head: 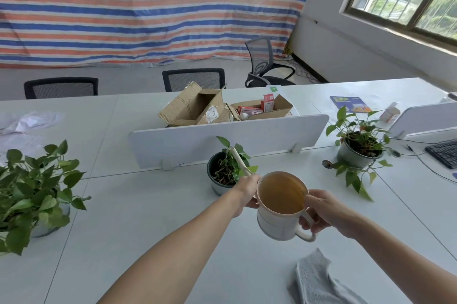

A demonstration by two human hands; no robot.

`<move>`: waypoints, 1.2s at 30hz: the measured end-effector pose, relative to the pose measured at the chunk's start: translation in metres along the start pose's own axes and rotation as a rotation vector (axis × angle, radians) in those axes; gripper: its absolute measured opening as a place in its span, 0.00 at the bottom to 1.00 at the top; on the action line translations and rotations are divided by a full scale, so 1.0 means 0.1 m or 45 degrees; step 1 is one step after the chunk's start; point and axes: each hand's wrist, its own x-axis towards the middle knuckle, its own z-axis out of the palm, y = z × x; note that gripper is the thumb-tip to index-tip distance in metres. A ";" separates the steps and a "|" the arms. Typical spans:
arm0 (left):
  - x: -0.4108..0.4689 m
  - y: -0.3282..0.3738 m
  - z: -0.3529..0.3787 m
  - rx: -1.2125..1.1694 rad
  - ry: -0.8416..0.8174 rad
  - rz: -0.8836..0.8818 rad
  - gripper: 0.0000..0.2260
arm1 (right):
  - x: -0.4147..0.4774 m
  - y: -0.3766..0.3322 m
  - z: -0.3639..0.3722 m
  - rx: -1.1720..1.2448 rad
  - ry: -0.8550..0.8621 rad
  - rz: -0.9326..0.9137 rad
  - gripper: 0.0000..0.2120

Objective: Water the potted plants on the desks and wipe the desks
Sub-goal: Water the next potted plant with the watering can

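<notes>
Hands (two): the left hand [247, 191] is holding the watering can [279, 219] by its body, at the base of the spout [238, 159]. The right hand [324, 212] is gripping the handle with curled fingers.
Watering can (one): it is being held above the worktop [153, 217], its open top showing a brownish inside. The spout is slanting up across the leaves of the middle plant [226, 170], with its tip near the pot's far rim.
Potted plants (three): the middle plant is standing just in front of the near divider [222, 140]. The left plant [32, 195] is sitting by the left border of the view. The right plant [358, 145] is standing past the divider's right end, its stems trailing onto the worktop.
Cloth (one): the grey cloth [319, 281] is lying crumpled at the near side, below the right hand and apart from the can.
Dividers (two): the second divider [425, 115] is standing at far right, behind a keyboard [444, 153].
Cardboard boxes (two): one open box [195, 106] and another [269, 108] are lying behind the near divider, with a booklet [350, 104] to their right.
Chairs (three): two [61, 87] [194, 78] are tucked against the far edge, and one [265, 61] is standing off by the wall.
Open room: bare white surface is stretching between the left and middle plants, and under both forearms towards the near edge.
</notes>
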 end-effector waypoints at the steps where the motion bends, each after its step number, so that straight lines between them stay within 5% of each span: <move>1: -0.01 -0.02 -0.01 -0.004 0.002 -0.002 0.13 | -0.01 0.01 0.01 0.001 -0.010 -0.002 0.12; 36: 0.00 -0.13 0.05 -0.005 -0.026 -0.024 0.12 | -0.04 0.13 0.01 -0.003 -0.038 0.002 0.11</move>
